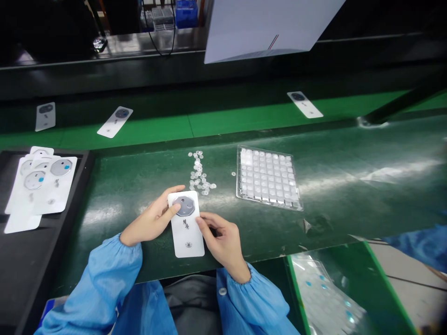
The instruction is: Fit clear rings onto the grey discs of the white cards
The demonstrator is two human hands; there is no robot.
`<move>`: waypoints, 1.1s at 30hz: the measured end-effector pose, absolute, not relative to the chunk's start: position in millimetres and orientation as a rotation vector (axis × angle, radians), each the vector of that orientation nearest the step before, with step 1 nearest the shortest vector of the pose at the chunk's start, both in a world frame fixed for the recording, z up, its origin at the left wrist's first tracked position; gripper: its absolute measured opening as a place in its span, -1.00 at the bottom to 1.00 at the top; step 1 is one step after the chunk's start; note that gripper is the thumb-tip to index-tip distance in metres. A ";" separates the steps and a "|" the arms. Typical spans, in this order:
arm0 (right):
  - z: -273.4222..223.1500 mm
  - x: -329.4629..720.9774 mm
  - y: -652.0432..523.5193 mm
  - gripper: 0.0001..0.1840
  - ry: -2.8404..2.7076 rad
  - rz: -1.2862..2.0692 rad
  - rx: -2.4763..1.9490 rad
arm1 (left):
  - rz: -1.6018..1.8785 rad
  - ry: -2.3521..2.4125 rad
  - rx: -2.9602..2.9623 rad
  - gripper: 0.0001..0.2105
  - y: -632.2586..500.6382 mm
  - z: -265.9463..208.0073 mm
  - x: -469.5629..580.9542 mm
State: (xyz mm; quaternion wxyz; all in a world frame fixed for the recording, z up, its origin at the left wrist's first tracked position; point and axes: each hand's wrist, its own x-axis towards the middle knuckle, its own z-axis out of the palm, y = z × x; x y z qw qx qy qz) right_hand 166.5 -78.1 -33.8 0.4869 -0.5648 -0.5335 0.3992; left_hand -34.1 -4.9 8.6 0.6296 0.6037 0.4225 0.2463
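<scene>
Between my two hands is a white card-like panel (187, 235) with rounded corners, a grey octagonal patch near its top and dark printed characters below. My left hand (155, 216) grips its upper left side, the thumb resting on the grey patch. My right hand (221, 237) pinches the right edge, fingers curled. Just beyond the panel lies a loose scatter of small clear discs (198, 174). To the right of them, a clear plastic tray (298, 202) holds rows of small whitish round pieces.
On the left, a black tray (70, 223) carries several overlapping white panels (59, 195). More panels (115, 122) lie along the bright green strip (209, 122) behind the bench. A white board (258, 32) hangs above. A green-edged bin (296, 288) with clear plastic sheets stands at lower right, near a blue sleeve (422, 244).
</scene>
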 end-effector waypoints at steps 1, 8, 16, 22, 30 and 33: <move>-33.5 166.8 -78.2 -0.81 -1.297 0.972 -1.374 | 0.556 0.978 1.391 -0.48 -4.6 10.9 -37.1; -33.4 166.7 -77.1 -0.79 -1.216 0.967 -1.372 | 0.514 0.932 1.281 -0.49 1.4 17.2 -51.7; -33.8 168.3 -76.3 -0.81 -1.136 0.972 -1.346 | 0.773 1.207 1.277 -0.65 12.6 12.9 -54.0; -32.5 165.3 -73.3 -0.80 -1.153 0.978 -1.330 | 0.628 1.156 1.295 -0.74 7.1 8.9 -41.8; -46.1 238.6 -93.4 -0.64 -0.856 0.796 -1.604 | 0.657 1.121 1.303 -0.65 8.9 5.3 -48.4; -41.6 313.3 -89.7 -0.60 -0.775 0.512 -1.760 | 0.689 1.247 1.413 -0.71 6.9 14.2 -50.8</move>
